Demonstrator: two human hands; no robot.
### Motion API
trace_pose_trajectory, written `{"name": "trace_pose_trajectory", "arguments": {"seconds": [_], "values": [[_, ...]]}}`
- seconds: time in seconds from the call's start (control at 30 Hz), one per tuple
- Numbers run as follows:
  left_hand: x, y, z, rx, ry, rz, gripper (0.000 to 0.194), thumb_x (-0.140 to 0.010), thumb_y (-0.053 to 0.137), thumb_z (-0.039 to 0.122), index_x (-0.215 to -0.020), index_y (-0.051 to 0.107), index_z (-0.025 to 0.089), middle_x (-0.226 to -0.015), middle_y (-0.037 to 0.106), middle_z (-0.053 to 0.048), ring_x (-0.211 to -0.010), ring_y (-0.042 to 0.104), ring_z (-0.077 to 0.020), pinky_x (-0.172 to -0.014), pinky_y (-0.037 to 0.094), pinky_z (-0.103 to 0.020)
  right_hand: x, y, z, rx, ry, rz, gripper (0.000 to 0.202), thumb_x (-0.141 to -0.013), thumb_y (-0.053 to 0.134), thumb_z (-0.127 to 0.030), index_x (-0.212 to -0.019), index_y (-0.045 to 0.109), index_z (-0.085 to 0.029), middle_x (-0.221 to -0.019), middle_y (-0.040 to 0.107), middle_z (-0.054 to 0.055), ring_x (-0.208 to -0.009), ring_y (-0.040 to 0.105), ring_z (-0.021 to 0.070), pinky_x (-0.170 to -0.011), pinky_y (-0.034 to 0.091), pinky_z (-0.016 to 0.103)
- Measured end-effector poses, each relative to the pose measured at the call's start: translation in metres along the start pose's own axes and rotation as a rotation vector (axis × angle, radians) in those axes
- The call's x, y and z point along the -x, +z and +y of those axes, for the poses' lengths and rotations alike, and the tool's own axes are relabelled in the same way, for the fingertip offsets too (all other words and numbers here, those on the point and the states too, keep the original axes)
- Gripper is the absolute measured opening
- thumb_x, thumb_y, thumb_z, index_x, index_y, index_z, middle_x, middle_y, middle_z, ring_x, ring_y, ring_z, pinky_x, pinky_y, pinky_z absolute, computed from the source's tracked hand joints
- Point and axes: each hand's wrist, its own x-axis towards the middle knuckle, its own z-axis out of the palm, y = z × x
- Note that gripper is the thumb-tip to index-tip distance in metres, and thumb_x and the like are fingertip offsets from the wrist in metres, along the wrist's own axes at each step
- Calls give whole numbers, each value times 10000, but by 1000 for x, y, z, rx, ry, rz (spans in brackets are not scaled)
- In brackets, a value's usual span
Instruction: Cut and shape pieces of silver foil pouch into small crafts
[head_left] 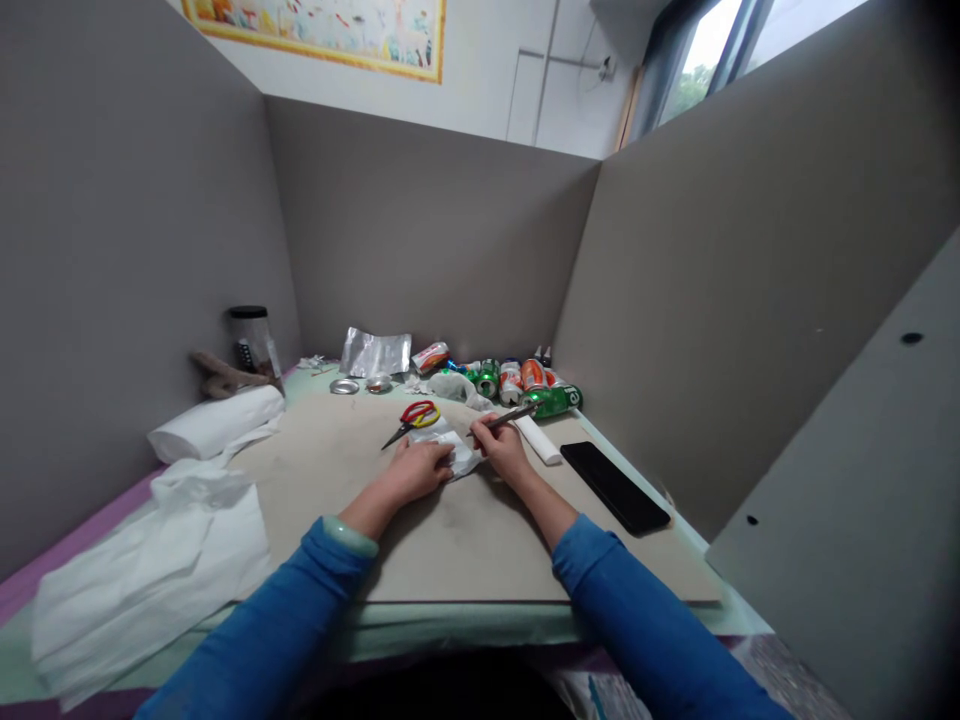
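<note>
My left hand (pixel 421 470) lies palm down on a small pale, slightly shiny sheet (pixel 463 458), its thumb apart from the fingers. From the other side, my right hand (pixel 502 450) is closed around a dark, thin pen-like tool (pixel 516 415). The tool slants, its lower tip at the sheet's right part; what kind it is I cannot make out. Just beyond my left hand, scissors (pixel 417 416) with red and yellow handles overlap the sheet's far edge, blades pointing left. Both hands are over a beige board (pixel 450 560).
Drink cans (pixel 511 380), a green can (pixel 553 401) and a silver sheet (pixel 376 354) line the back. On the right are a white strip (pixel 538 440) and a black phone (pixel 613 487). A paper roll (pixel 221 422), white cloth-like paper (pixel 150 560) and a jar (pixel 253 345) stand left. Grey partitions (pixel 435 230) enclose the table.
</note>
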Motion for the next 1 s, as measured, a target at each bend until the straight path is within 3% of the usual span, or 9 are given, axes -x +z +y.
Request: {"name": "trace_pose_trajectory", "arguments": {"seconds": [0.23, 0.43, 1.0], "values": [[-1, 0, 2, -7, -62, -12, 222, -797, 538, 348, -982, 609, 248, -1029, 656, -52, -1055, 541, -264, -949, 325, -421, 3, 4, 10, 215, 74, -170, 229, -768, 500, -321, -620, 560, -157, -520, 548, -14, -517, 501, 115, -517, 369, 208], [0, -1, 3, 19, -20, -24, 179, -826, 502, 328, -912, 630, 238, -1031, 654, -31, -1048, 530, -250, -942, 338, -414, 2, 4, 9, 294, 139, -138, 235, -759, 476, -285, -592, 572, -150, -506, 545, -1, -522, 502, 125, -513, 358, 213], [-3, 5, -3, 14, -23, -27, 259, -829, 524, 360, -1044, 640, 273, -1173, 612, -37, -1123, 498, -269, -950, 346, -414, 5, 7, 0, 418, 75, -148, 209, -773, 476, -256, -656, 616, -155, -555, 582, 13, -564, 513, 137, -530, 352, 212]]}}
